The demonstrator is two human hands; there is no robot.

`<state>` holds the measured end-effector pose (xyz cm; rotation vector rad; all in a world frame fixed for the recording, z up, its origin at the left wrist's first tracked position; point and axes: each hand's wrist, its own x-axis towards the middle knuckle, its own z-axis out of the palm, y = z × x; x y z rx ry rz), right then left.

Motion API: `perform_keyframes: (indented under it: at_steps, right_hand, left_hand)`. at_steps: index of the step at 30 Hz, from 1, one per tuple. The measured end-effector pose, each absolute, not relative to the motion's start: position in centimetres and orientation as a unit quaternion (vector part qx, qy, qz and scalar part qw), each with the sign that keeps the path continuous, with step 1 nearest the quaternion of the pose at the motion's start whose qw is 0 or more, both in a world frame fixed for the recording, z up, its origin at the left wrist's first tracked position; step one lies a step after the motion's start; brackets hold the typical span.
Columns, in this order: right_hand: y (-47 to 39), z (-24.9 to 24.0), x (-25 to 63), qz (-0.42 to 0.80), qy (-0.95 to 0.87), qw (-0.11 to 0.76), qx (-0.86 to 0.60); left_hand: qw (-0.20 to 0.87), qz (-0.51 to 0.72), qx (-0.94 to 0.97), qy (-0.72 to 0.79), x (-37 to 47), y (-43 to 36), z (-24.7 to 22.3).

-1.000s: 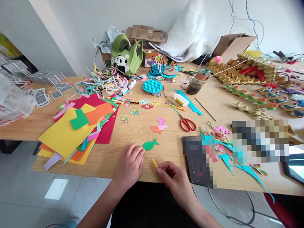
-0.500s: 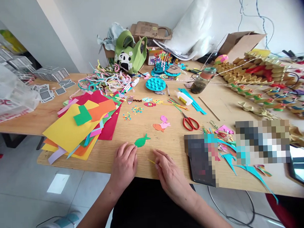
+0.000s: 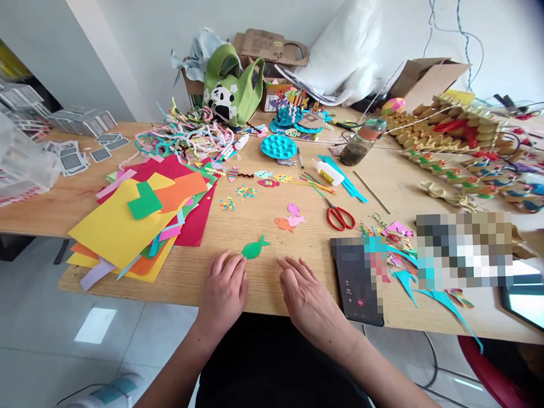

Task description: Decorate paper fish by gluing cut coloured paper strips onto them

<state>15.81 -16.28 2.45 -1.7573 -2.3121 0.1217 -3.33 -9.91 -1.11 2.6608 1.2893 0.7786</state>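
The step in hand appears to be steadying a green paper fish (image 3: 254, 250) on the desk (image 3: 266, 287) at its near edge. The left hand (image 3: 224, 289) lies palm down with its fingers close together, their tips meeting the fish's lower left end; whether the thumb pinches the paper from beneath cannot be told. The right hand (image 3: 308, 292) rests apart from the fish, to its lower right, back upward, its fingers slightly bent and a little spread; anything tucked under them is hidden. As a judgement, any next move on the fish calls for a light touch, with one hand pinning the thin sheet so that it neither slides nor creases. The fish is a single flat, vivid green shape with a rounded body narrowing to a forked tail, which points up and to the right, away from the left hand. It looks plain, with no eye or spots that can be made out, unlike the dotted red fish (image 3: 268, 183) farther back. Between the two lie small heaps of coloured dots (image 3: 246, 192) and, more to the right, an orange fish (image 3: 282, 224) touching pink ones, with red-handled scissors (image 3: 340, 218) well apart beyond them.
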Motion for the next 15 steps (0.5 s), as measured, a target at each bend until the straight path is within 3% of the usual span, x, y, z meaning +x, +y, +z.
perform_keyframes:
  at_steps: [9,15]
  right_hand:
    - [-16.3,2.8,16.4,0.029,-0.782,0.098,-0.615]
    - [-18.1,2.4,16.8,0.057,-0.783,0.162,-0.597]
  left_hand:
    - [0.036,0.259,0.871,0.416,-3.3,-9.8,-1.3]
    - [0.034,0.274,0.872,0.405,-3.4,-9.8,-1.4]
